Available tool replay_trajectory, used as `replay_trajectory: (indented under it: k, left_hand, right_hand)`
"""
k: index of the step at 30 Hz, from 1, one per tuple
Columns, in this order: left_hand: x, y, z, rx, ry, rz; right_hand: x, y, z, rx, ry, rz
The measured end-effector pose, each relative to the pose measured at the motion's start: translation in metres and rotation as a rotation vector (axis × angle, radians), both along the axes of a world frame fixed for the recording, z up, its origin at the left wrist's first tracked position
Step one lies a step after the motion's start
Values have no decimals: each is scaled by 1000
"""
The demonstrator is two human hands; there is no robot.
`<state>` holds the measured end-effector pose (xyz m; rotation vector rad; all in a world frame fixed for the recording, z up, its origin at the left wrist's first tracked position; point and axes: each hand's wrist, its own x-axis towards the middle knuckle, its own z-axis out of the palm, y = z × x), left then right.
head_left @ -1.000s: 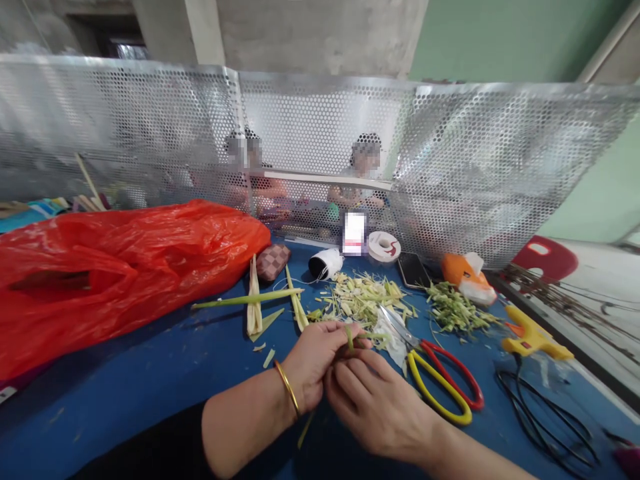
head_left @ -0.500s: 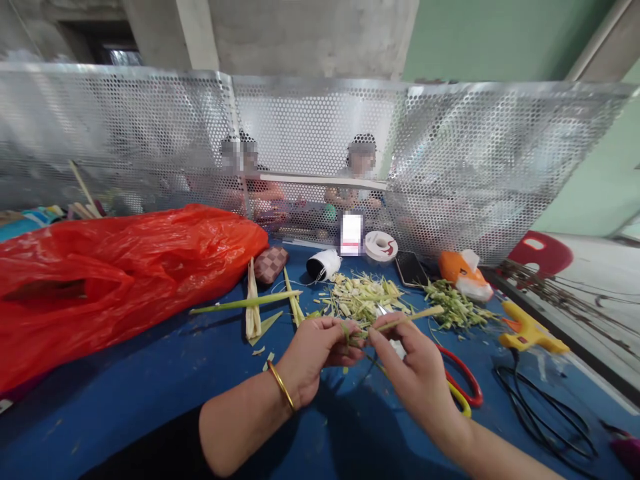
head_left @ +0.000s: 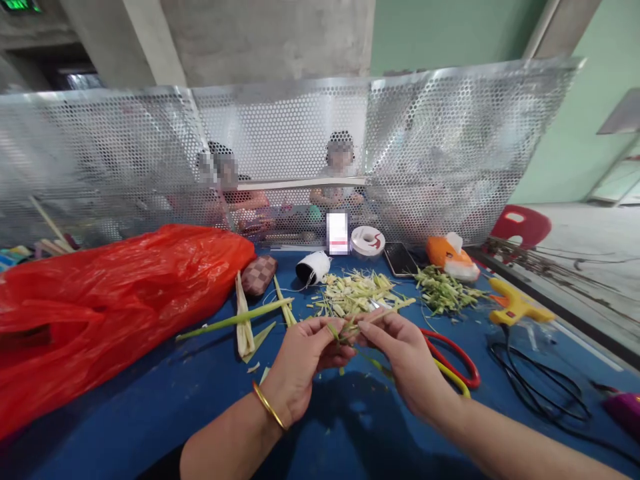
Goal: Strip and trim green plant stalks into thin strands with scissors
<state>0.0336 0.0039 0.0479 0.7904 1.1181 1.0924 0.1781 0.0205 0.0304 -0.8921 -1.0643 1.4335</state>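
Note:
My left hand (head_left: 303, 353), with a gold bangle at the wrist, pinches a green plant-leaf strip (head_left: 345, 332) that looks folded or knotted at the fingertips. My right hand (head_left: 415, 363) is closed on the same strip from the other side, thumb against fingers. The fingers hide part of the strip. Under and beside the right hand lie scissors with red and yellow handles (head_left: 465, 363), their blades partly covered. Just beyond both hands spreads a heap of pale leaf trimmings (head_left: 357, 290). Long leaf stalks (head_left: 235, 319) lie crossed to the left.
A red plastic bag (head_left: 125, 287) fills the left side. Behind lie a checked pouch (head_left: 259, 275), a white thread spool (head_left: 314, 268), a ribbon reel (head_left: 368, 241), a phone (head_left: 400, 259) and tissues (head_left: 453, 257). At right, a yellow glue gun (head_left: 520, 305) trails black cable. People sit behind a perforated screen (head_left: 290, 113).
The camera view has shifted, so the scene sits further left. Both hands stay together on the leaf strip, with the fingers slightly rearranged.

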Motion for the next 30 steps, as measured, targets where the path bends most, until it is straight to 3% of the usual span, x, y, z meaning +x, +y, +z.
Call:
replay_trajectory:
  k: [4,12,16,19,23,25,27,30]
  left_hand:
    - [1,-2,3,-13,5,-58]
    - [-4,-2,6,-23,-82,-146]
    - [-4,0,6,-94,-110,-145]
    - [-5,1,6,-123,-143,-113]
    - [-9,4,7,-143,-190,-57]
    - [-9,5,6,-156,-190,-37]
    - [-9,5,5,-147,-174,-50]
    - [-7,3,2,-106,-133,-91]
  right_hand:
    - [1,2,0,57,-77,-72]
    - [2,0,2,-80,-95,23]
    - [3,4,-2,-75,-292,74]
    - [7,8,-6,274,-607,-57]
    - [21,12,-2,1134,-1001,-88]
    - [28,13,3,1476,-1116,-53]
    - [33,14,7,1641,-1151,-20]
    - [34,14,9,1643,-1091,32]
